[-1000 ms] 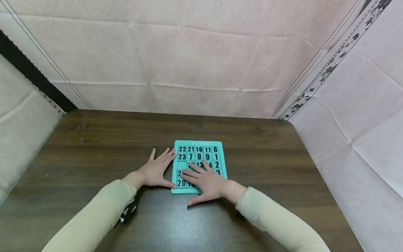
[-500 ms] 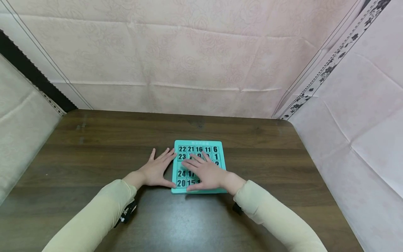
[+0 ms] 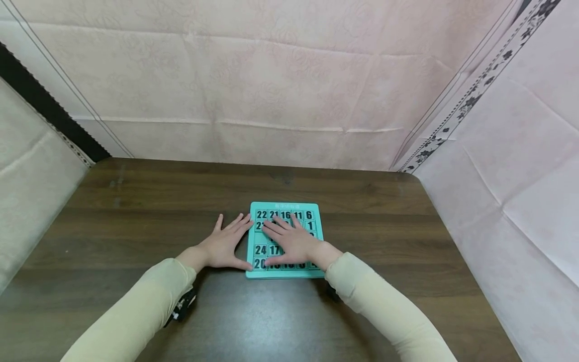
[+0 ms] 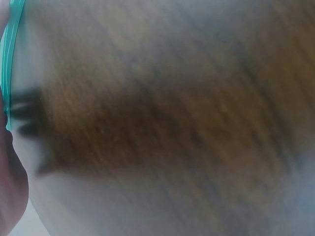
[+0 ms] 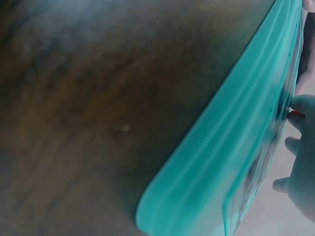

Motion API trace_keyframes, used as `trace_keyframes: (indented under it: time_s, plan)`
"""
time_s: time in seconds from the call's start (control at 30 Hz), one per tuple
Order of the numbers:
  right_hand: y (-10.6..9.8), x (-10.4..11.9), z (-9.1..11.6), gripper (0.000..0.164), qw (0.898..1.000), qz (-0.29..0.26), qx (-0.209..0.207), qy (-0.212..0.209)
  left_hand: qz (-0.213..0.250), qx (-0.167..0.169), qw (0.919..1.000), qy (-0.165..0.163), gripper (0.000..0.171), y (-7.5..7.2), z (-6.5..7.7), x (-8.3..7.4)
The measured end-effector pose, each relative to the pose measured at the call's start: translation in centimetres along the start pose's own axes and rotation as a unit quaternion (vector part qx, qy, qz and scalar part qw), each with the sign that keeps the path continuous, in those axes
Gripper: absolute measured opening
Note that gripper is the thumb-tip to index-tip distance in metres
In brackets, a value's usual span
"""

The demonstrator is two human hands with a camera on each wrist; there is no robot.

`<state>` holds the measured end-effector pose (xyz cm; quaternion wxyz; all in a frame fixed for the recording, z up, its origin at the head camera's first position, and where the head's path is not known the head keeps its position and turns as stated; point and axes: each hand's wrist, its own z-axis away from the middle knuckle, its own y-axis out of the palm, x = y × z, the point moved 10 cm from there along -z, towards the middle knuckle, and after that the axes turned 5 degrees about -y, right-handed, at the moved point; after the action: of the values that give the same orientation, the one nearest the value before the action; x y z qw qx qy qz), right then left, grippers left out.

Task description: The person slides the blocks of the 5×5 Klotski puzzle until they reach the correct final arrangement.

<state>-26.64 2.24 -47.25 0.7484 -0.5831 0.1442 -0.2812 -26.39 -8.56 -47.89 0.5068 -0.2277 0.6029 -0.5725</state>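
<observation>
Number board (image 3: 258, 236) flat on desk (image 3: 375, 221). Left hand (image 3: 225, 245): fingers straight, spread, at board's left edge. Right hand (image 3: 294, 245): fingers extended, spread over tiles (image 3: 274, 250). Brace board evenly; apply light, level fingertip pressure.

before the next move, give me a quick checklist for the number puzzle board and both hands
1. Number puzzle board flat on the wooden table: ok.
2. Left hand at the board's left edge: ok, thumb and fingertips reach it.
3. Right hand over the numbered tiles: ok, fingers spread.
4. Whole number grid readable: not ok, the right hand covers several tiles.
5. Right hand pressing a tile: cannot tell.
6. Hands clear of each other: ok, a gap shows between them.
</observation>
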Motion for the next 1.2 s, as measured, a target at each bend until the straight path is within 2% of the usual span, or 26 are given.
trace_keyframes:
  time_s: [0.77, 1.03, 1.2]
  plan:
    - [0.5, 1.9, 1.5, 0.091, 0.999, 0.035, -0.006, -0.041, 0.002, -0.002, 1.0000, -0.004, 0.113, 0.1, 0.0, 0.2]
    - [0.5, 1.9, 1.6, 0.089, 0.999, 0.031, 0.000, -0.038, -0.001, -0.002, 1.0000, -0.007, 0.113, 0.2, -0.1, 0.3]
    - [0.1, 1.7, 1.4, 0.087, 0.999, 0.013, -0.013, -0.042, 0.002, -0.004, 1.0000, -0.006, 0.112, 0.1, -0.1, 0.3]
